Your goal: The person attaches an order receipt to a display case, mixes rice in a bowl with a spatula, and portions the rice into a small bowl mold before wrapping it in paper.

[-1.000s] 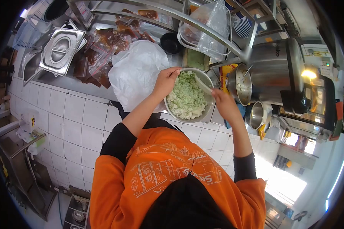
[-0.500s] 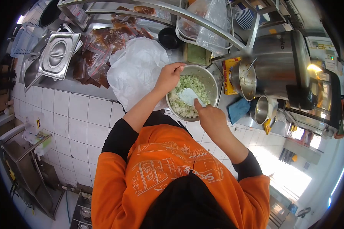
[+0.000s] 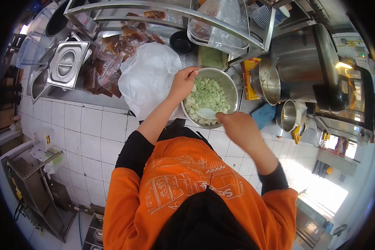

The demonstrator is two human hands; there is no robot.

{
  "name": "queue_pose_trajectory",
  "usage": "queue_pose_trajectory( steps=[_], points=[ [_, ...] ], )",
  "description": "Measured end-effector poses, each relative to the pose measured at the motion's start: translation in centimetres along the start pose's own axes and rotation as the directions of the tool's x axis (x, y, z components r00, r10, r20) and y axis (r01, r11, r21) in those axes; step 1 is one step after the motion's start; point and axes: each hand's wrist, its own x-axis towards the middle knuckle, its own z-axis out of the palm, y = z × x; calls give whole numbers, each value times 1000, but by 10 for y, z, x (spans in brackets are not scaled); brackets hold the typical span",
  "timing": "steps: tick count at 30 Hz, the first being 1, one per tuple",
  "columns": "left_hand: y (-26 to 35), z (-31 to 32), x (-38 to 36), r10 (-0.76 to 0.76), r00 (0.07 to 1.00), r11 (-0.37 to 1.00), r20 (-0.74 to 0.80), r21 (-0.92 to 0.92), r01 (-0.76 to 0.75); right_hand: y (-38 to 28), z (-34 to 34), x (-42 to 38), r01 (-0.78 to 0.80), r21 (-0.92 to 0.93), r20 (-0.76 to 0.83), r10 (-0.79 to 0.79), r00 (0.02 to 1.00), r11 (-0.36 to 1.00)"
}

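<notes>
A round metal bowl holds a pale green and white chopped mixture. On the bowl's upper left rim, my left hand is closed, with thumb and fingers pinching the edge. My right hand is wrapped round the handle of a pale spatula at the bowl's lower right. The spatula's blade lies in the mixture near the lower side of the bowl. Left of the bowl, crumpled white plastic lies beside my left forearm.
Bags of brown sauce and a lidded metal container are to the left. A black bowl and metal rack stand beyond. At right are a yellow box, metal bowls, blue cloth and a large steel appliance.
My right hand has moved slightly right and down, drawing the spatula's blade lower in the bowl. My left hand still holds the rim. The whole view has shifted slightly.
</notes>
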Motion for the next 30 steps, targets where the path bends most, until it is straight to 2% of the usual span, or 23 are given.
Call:
queue_pose_trajectory(
  steps=[4, 7, 10, 12, 13, 14, 17, 20, 23, 24, 26, 27, 29, 30],
  points=[
    [-1, 1, -5, 43, 999, 999, -14, -6, -43, -28, 45, 30, -139, 87, -43, 143, 989, 986],
    [6, -2, -4, 71, 997, 997, -12, 29, -71, -23, 38, 34, -163, 158, -80, 177, 981, 974],
    [6, -1, -5, 51, 999, 999, -13, 18, -51, 12, 41, 33, -101, 354, -148, 162, 976, 930],
    [8, -4, -6, 24, 1000, 999, -15, 29, -24, 58, 82, 37, 20, 462, -282, 125, 951, 887],
    [5, -4, -7, 29, 999, 999, -23, 23, -29, 54, 78, 39, 84, 514, -346, 117, 931, 854],
    [2, -3, -6, 36, 999, 999, -28, 18, -35, 58, 65, 32, -247, 737, 59, 303, 951, 630],
    [-1, -3, -4, 54, 998, 998, -30, 18, -53, 55, 35, 18, -392, 821, 235, 379, 895, 416],
    [0, -1, -3, 73, 997, 997, -38, 13, -73, 50, 3, 5, -408, 735, 169, 436, 884, 542],
    [10, -2, -6, 65, 997, 997, -41, 48, -63, 39, 20, 15, -282, 535, -196, 442, 875, 796],
    [13, -1, -5, 60, 997, 996, -38, 67, -58, 33, 44, 30, -313, 323, -138, 371, 918, 893],
    [11, 2, -3, 63, 995, 993, -78, 103, -55, -1, 57, 50, -348, 191, -101, 371, 923, 918],
    [10, 3, -3, 62, 993, 991, -104, 121, -50, -10, 58, 55, -359, 169, -106, 379, 919, 918],
    [8, 1, 2, 82, 995, 990, -55, 119, -75, -22, 62, 57, -392, 137, -114, 407, 906, 910],
    [8, -1, 8, 97, 995, 989, -31, 116, -93, -10, 59, 53, -310, 130, -156, 328, 932, 942]
  ],
)
